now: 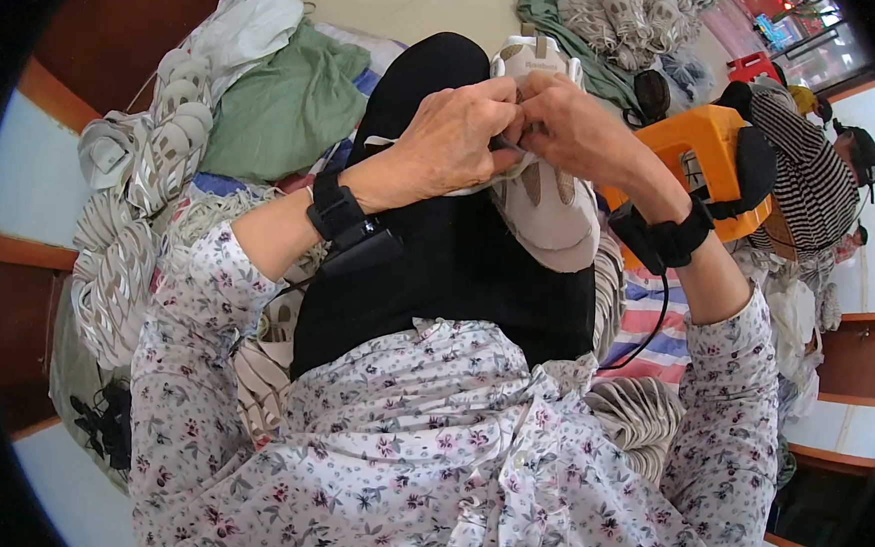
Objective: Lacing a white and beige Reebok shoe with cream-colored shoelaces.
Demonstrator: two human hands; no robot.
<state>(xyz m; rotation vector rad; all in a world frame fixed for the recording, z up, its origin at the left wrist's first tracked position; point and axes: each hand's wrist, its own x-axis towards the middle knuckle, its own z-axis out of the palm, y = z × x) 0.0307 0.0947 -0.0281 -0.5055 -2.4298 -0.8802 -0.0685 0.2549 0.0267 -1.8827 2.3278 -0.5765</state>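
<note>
A beige and white shoe upper (558, 221) lies across my black-clad lap, its rounded toe end towards me. Over its middle my left hand (456, 134) and my right hand (577, 127) meet, thumbs and fingers pinched together on the upper. A thin pale lace (378, 142) sticks out to the left behind my left hand, and a pale strip shows under that hand's edge. The exact spot between the fingertips is hidden by the fingers themselves. Both wrists carry black straps with small dark boxes.
Stacked shoe uppers (144, 165) are heaped at the left, beside a green cloth (288, 104). An orange plastic stool (690, 154) stands close by my right forearm. More bundled uppers (633, 20) lie at the back right. Another person in a striped top (806, 146) is at the right.
</note>
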